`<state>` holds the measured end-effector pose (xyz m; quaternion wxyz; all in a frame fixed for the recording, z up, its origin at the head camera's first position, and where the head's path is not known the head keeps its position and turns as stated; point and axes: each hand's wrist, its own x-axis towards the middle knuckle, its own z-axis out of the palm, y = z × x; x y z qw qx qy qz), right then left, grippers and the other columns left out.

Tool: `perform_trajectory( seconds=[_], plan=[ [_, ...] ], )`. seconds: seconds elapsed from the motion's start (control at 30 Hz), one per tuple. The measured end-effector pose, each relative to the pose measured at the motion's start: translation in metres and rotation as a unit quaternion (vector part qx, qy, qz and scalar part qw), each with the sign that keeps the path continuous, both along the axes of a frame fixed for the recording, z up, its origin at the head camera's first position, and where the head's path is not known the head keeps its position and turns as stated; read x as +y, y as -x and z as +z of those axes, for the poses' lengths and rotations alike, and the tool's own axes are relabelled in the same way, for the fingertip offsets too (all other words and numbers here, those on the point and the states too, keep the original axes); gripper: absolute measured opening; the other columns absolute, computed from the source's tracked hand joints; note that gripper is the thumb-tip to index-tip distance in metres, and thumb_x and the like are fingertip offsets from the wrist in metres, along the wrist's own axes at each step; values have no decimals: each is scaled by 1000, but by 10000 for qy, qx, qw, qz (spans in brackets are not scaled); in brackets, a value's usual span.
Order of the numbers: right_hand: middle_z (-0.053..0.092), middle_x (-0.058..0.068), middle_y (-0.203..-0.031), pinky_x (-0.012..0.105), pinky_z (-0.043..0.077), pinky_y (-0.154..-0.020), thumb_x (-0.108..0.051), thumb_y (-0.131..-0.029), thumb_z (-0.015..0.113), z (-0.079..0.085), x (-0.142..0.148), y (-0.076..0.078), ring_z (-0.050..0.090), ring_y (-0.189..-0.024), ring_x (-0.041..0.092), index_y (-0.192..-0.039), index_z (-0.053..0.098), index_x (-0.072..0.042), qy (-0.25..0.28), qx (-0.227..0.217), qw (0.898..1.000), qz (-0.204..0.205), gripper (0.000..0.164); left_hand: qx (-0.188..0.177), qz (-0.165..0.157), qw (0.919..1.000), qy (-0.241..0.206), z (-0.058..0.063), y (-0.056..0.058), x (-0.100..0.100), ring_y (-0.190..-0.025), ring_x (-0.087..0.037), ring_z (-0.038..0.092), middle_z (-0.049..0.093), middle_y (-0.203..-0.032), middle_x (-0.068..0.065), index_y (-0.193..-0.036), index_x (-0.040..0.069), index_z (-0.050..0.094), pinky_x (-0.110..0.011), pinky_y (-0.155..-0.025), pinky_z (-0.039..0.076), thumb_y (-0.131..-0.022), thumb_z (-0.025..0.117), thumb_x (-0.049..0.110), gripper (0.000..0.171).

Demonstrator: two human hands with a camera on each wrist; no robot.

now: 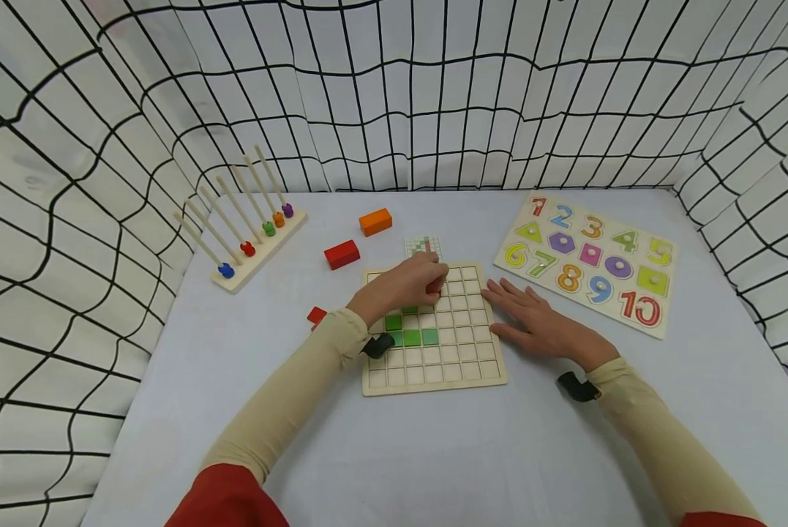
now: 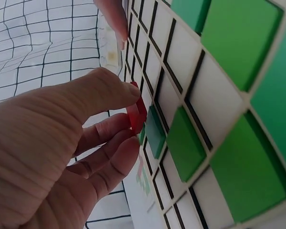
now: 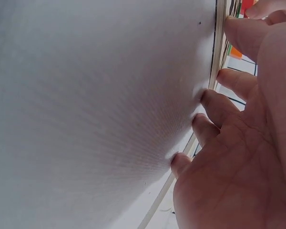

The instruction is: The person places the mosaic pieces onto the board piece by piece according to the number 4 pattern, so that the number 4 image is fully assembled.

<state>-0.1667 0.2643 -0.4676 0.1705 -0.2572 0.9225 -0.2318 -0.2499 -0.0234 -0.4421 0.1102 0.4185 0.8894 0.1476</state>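
My left hand (image 1: 403, 284) reaches over the wooden grid board (image 1: 434, 390). Between thumb and fingertips it pinches a red square tile (image 2: 138, 116), tilted on edge close over the cells. Light and dark green tiles (image 1: 412, 337) fill several cells on the board's left side, partly covered by the left hand and wrist. My right hand (image 1: 532, 322) rests palm down by the board's right edge, fingers spread. In the right wrist view its fingertips (image 3: 209, 106) touch the table, with the thumb side at the board's rim.
A small pattern card (image 1: 415, 244) lies beyond the board. Red (image 1: 342, 254) and orange (image 1: 376, 222) blocks stand at the back left, loose red tiles (image 1: 317, 315) nearer. A peg rack (image 1: 268, 252) with coloured beads is left, a number puzzle (image 1: 587, 263) right. Black netting (image 1: 459, 113) surrounds the table.
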Motion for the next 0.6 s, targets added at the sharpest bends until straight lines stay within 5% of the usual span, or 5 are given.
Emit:
perform_trajectory(
  seconds=[0.1, 0.2, 0.33, 0.6],
  plan=[
    [20, 11, -180, 68, 7, -132, -37, -110, 58, -2, 1, 0, 12, -168, 39, -170, 30, -17, 12, -11, 10000, -3, 70, 4, -3, 10000, 79, 0, 2, 8, -84, -18, 42, 50, -88, -4, -92, 8, 59, -33, -85, 39, -99, 71, 8, 14],
    [20, 11, -180, 68, 7, -132, -37, -110, 58, -2, 1, 0, 12, -168, 39, -170, 30, -17, 10, -3, 10000, -6, 70, 48, -20, 9999, 133, 0, 5, 14, -82, -18, 44, 50, -87, -4, -92, 8, 58, -40, -106, 46, -100, 70, 7, 15],
    [20, 10, -180, 67, 8, -132, -37, -111, 58, -1, 1, 0, 13, -169, 39, -170, 30, -17, 28, 16, 10000, 6, 69, 76, -62, 9997, 224, -1, 6, 19, -80, -18, 45, 50, -86, -6, -91, 7, 58, -57, -131, 30, -99, 71, 4, 15],
    [20, 10, -181, 68, 6, -132, -37, -110, 58, 0, 1, 0, 12, -169, 38, -170, 30, -17, 65, 8, 10000, 1, 69, 82, 68, 9997, 242, -4, 6, 22, -82, -20, 46, 57, -94, -11, -98, 5, 62, -53, -123, 39, -99, 72, 6, 10]
  ],
)
